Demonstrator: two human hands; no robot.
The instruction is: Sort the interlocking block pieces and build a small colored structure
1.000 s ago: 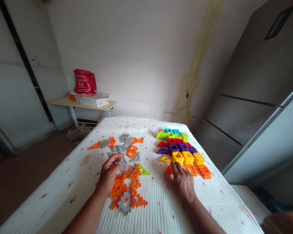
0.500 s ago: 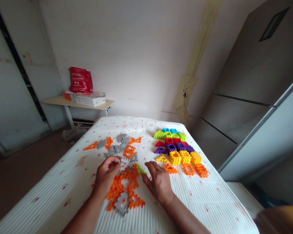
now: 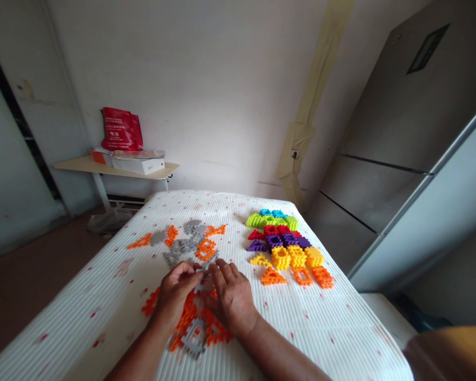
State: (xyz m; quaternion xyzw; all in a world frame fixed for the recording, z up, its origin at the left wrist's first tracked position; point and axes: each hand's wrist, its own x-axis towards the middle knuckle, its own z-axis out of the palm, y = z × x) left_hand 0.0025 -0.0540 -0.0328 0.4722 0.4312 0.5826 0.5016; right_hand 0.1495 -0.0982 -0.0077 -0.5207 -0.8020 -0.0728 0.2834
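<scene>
White ribbed cloth (image 3: 293,338) lay underneath. Midway between its side edges, the left hand (image 3: 174,291) pinched a gray piece (image 3: 203,284), probably steadying it for the right hand (image 3: 236,301), whose grip was hidden; color-grouped stacks (image 3: 281,258) stood near the right edge, apparently to stay separate.

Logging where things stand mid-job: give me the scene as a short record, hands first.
Left hand: pinches a gray piece
Right hand: beside that piece; contact unclear
Sorted, far to near: blue row, lime row, red row, purple row, yellow row, orange row
Loose pieces: gray and orange, mixed, left of these
Surface: white cover with red specks
Background: boxes on a side table, red bag by them; refrigerator at right
</scene>
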